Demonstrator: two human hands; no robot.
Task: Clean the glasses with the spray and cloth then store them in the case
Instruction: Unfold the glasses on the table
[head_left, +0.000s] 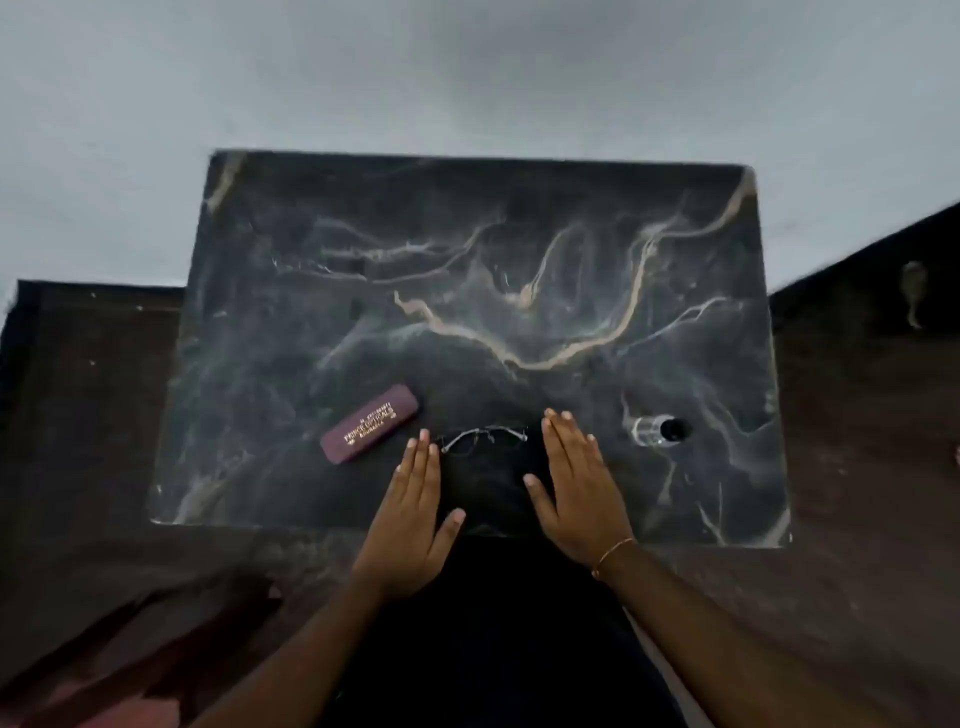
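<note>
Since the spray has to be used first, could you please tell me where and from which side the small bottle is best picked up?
Take the spray bottle round its clear body, below the black cap, coming from the left with the right hand, which lies open nearest it. It appears to stand upright on the marble table, seen from above, with free space all round, so a side grip looks easy and leaves the cap free for pressing.

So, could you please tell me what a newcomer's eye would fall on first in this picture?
Probably the two flat, open hands, the left hand and the right hand, resting on the near edge of the dark marble table either side of the thin-framed glasses. Next, the maroon case with gold lettering lies closed to the left of the glasses, and the small clear spray bottle with a black cap sits to the right.
</note>
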